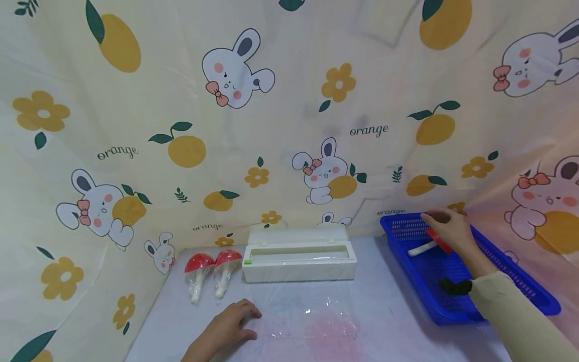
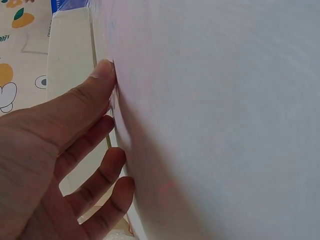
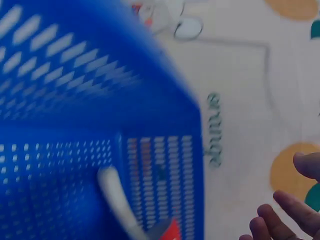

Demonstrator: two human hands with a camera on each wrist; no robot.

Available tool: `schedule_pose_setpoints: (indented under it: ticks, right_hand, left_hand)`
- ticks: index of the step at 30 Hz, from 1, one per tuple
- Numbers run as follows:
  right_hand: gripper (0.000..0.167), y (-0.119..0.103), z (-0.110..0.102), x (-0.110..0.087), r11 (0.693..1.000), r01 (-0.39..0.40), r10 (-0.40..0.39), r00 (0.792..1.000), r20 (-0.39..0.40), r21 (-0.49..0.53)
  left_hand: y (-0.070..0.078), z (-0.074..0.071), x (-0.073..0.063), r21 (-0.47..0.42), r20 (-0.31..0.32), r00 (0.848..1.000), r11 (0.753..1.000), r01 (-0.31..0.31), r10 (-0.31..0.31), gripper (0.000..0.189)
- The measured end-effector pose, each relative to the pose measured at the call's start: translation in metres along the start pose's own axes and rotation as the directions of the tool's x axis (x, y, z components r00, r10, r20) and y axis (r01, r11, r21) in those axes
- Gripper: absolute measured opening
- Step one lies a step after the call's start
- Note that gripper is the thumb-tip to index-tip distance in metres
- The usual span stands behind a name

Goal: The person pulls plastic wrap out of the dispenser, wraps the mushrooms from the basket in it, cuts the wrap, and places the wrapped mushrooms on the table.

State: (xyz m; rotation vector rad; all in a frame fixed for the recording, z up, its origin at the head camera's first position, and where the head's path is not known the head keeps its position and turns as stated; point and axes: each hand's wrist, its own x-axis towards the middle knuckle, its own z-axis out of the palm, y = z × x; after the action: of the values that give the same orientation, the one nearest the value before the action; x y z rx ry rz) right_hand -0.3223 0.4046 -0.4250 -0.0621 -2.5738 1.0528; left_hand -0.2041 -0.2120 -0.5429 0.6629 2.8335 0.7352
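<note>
My left hand [image 1: 229, 322] rests at the left edge of a sheet of clear cling film [image 1: 312, 317] spread on the table. Its fingers are relaxed and bent, fingertips down at the surface in the left wrist view. Over the far end of a blue mesh basket [image 1: 452, 317] is my right hand [image 1: 452, 232]; the right wrist view shows its fingers [image 3: 295, 212] apart, with nothing between them. Inside the basket lies a toy mushroom with a white stem [image 1: 421, 249] and red cap [image 1: 439, 241]. The hand overlaps part of that cap in the head view.
A white cling film dispenser [image 1: 298, 271] with its lid raised stands at the back. Two film-wrapped red-capped mushrooms [image 1: 199, 264] lie left of it. Something dark green [image 1: 454, 287] is in the basket, by the right sleeve. A patterned cloth [image 1: 289, 115] hangs behind the table.
</note>
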Motion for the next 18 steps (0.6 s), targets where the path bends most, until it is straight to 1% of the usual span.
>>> schedule_pose_setpoints:
  ticks: [4, 9, 14, 18]
  right_hand:
    - [0.075, 0.016, -0.001, 0.005, 0.996, -0.082, 0.082, 0.997, 0.007, -0.039]
    - [0.083, 0.037, -0.002, 0.012, 0.982, -0.167, 0.170, 0.985, 0.037, -0.087]
    - [0.090, 0.055, -0.001, 0.014, 0.957, -0.259, 0.271, 0.959, 0.083, -0.130]
    - [0.096, 0.064, 0.001, 0.017, 0.939, -0.302, 0.322, 0.940, 0.112, -0.162]
  left_hand:
    - [0.000, 0.001, 0.001, -0.011, 0.010, 1.000, 1.000, 0.027, -0.027, 0.037]
    - [-0.002, 0.001, 0.001, -0.016, 0.014, 0.999, 0.999, 0.034, -0.034, 0.036]
    - [-0.002, 0.001, 0.000, -0.008, 0.010, 1.000, 1.000, 0.016, -0.016, 0.036]
    - [-0.001, 0.002, 0.001, 0.001, 0.011, 1.000, 1.000, 0.025, -0.025, 0.036]
